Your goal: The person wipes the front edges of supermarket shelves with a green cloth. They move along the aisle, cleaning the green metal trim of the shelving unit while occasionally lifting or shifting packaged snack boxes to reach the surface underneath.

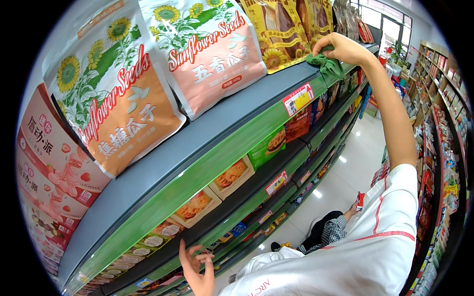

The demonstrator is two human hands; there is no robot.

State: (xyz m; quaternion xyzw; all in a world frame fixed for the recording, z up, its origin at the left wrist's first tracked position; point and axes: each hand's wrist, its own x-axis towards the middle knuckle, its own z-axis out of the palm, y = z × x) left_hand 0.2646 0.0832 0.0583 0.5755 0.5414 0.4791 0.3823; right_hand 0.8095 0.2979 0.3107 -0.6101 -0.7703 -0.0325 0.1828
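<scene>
My right hand (pixel 342 48) is at the shelf's edge, its fingers gripping a bunched green cloth (pixel 327 66). The cloth touches the top of the grey shelf (pixel 237 100) and hangs over its green front strip (pixel 207 159). Just behind the cloth stand yellow sunflower seed bags (pixel 283 33). My left hand (pixel 198 268) is lower down in front of the shelving, holding nothing, with its fingers apart and slightly curled. On the top shelf, a pink sunflower seed bag (pixel 211 66) and an orange one (pixel 129 122) stand upright, side by side.
Pink snack boxes (pixel 55 159) are stacked at the left. A price tag (pixel 298 99) sits on the green strip. Lower shelves hold packaged snacks (pixel 229 175). On the tiled floor (pixel 364 137), a person in checked clothing (pixel 333 229) holds a red packet (pixel 360 201). Opposite stands more shelving (pixel 444 155).
</scene>
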